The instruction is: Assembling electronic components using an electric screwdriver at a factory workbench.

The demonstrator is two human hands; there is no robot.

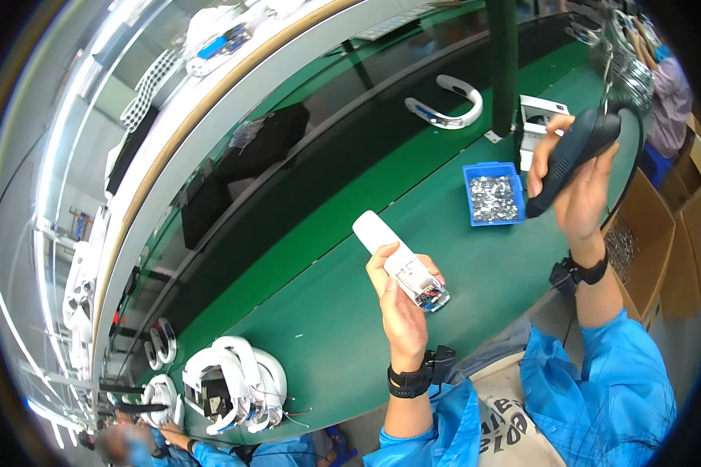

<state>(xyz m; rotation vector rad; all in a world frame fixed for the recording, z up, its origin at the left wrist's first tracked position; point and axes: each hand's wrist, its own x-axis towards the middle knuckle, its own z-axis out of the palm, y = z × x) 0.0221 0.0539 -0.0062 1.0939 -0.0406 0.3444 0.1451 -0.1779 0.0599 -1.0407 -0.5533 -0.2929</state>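
My left hand (403,315) is closed around a long white plastic housing (375,232) and holds it over the green table. The housing's near end lies open, with coloured wires and small parts showing inside. Up to the right, my right hand (586,198) grips a black electric screwdriver (575,156), slanted with its lower end toward the left. I cannot make out a bit at its tip. Near that lower end, a blue bin (494,168) holds many small metal pieces. The screwdriver and the housing are well apart.
A white U-shaped part (463,118) lies beyond, by a dark green post (503,70). A white box-like piece (531,142) stands behind my right hand. White curved parts (271,377) with wires are heaped at left. Cardboard boxes (656,253) stand right. Other people (672,101) are nearby.
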